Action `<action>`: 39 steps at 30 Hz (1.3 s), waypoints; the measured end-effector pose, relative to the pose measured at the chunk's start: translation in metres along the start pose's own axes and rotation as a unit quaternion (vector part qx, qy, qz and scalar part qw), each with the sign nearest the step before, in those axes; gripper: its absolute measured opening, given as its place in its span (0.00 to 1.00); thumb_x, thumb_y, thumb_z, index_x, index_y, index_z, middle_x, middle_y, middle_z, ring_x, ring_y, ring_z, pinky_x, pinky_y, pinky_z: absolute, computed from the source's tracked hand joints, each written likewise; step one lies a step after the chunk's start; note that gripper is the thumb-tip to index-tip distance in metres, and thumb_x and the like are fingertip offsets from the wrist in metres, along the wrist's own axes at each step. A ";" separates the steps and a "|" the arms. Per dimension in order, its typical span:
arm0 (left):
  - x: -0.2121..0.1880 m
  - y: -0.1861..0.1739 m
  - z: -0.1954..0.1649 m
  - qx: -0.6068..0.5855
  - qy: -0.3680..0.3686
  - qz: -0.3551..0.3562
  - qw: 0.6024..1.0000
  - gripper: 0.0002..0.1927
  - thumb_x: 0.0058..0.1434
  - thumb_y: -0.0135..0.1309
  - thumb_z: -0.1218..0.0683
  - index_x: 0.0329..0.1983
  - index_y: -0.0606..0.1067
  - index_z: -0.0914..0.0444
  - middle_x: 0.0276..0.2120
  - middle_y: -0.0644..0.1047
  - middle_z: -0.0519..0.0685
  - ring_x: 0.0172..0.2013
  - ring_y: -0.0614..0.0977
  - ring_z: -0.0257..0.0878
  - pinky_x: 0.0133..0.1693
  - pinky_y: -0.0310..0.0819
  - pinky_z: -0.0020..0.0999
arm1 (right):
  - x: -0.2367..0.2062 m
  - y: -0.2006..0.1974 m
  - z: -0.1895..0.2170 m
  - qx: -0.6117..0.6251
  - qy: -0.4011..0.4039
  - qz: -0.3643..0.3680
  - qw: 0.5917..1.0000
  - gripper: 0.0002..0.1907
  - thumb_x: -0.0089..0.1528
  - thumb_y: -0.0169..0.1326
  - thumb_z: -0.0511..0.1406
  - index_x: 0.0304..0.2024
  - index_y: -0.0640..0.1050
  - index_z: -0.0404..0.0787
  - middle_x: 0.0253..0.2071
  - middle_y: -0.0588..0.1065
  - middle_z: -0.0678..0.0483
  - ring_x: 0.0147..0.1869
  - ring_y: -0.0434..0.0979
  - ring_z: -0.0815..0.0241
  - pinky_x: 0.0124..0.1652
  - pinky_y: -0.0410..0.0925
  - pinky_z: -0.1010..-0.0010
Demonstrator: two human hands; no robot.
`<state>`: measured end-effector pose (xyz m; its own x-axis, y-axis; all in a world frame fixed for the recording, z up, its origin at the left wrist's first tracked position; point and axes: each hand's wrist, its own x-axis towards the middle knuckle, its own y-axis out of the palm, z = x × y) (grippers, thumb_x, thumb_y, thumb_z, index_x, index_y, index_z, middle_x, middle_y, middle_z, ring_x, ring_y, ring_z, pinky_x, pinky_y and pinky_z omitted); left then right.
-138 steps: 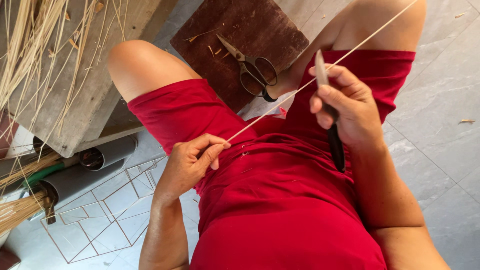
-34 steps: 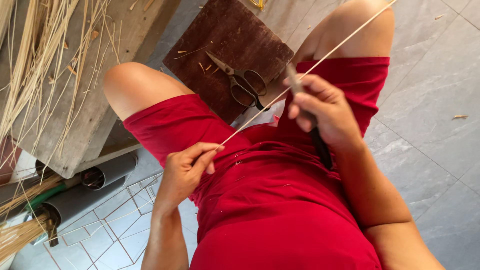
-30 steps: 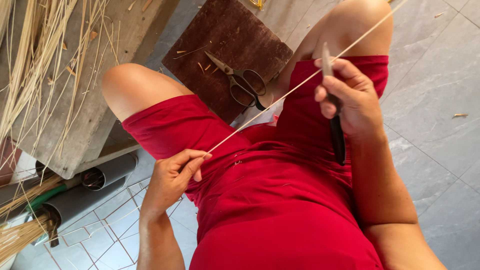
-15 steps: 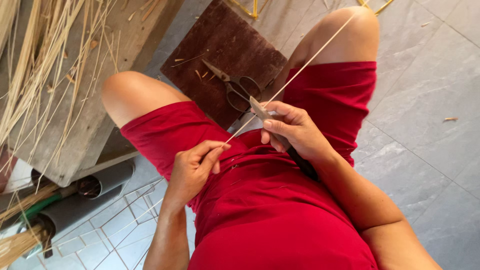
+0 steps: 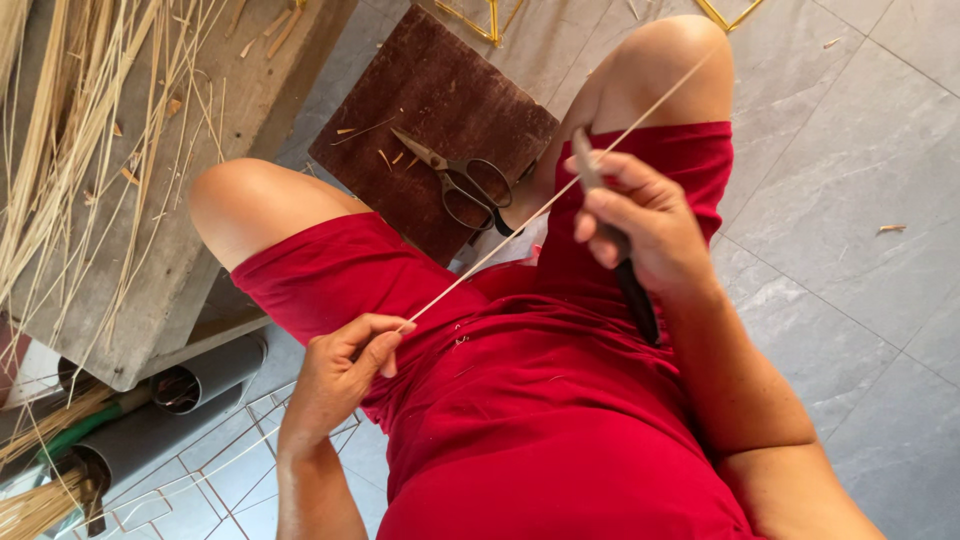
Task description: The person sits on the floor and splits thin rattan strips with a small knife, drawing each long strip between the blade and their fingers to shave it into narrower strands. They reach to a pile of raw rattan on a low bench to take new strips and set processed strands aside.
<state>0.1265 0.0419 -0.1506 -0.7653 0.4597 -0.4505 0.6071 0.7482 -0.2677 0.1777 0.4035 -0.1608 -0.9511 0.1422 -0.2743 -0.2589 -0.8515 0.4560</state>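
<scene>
I sit in red shorts (image 5: 520, 380) and look down at my lap. My left hand (image 5: 338, 368) pinches the near end of a long thin pale stick (image 5: 520, 225) that runs up and to the right past my right knee. My right hand (image 5: 640, 225) grips a knife (image 5: 632, 290) with a dark handle, its blade pressed against the stick about midway along it. The handle pokes out below my fist, over the red cloth.
A dark brown board (image 5: 440, 110) lies on the floor between my knees with scissors (image 5: 462, 182) on it. A grey wooden bench (image 5: 150, 160) at left carries several pale straw strips (image 5: 60, 150). Grey pipes (image 5: 190, 380) lie under it. Grey floor tiles (image 5: 860, 150) spread right.
My right hand has slid the knife outward along the stick, from near my left hand to about midway. My left hand keeps its pinch on the near end.
</scene>
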 end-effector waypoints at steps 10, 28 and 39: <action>0.011 0.017 -0.011 0.010 0.051 -0.041 0.998 0.08 0.66 0.57 0.57 0.41 0.84 0.63 0.16 0.73 0.42 0.20 0.71 0.25 0.23 0.62 0.22 | 0.002 0.012 -0.007 0.008 0.025 0.012 1.000 0.16 0.69 0.51 0.29 0.59 0.75 0.36 0.29 0.77 0.53 0.23 0.70 0.69 0.23 0.61 0.81; 0.015 -0.001 -0.010 -0.009 0.044 -0.030 0.999 0.11 0.70 0.50 0.54 0.43 0.82 0.59 0.17 0.77 0.41 0.16 0.73 0.25 0.20 0.66 0.22 | -0.010 -0.034 0.010 -0.125 -0.023 0.021 0.992 0.23 0.68 0.47 0.27 0.67 0.73 0.32 0.27 0.74 0.50 0.21 0.65 0.68 0.23 0.60 0.80; 0.025 0.021 -0.031 -0.052 0.102 0.023 0.993 0.10 0.70 0.51 0.55 0.48 0.81 0.61 0.22 0.80 0.43 0.19 0.75 0.25 0.22 0.68 0.22 | 0.002 0.043 -0.021 -0.079 0.035 0.071 0.994 0.17 0.69 0.50 0.28 0.60 0.74 0.33 0.29 0.76 0.52 0.24 0.69 0.68 0.25 0.62 0.80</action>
<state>0.1136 0.0840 -0.1416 -0.7708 0.5739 -0.2765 0.6254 0.7644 -0.1569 0.1681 0.3569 -0.1595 -0.9605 -0.0150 -0.2777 -0.0886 -0.9300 0.3568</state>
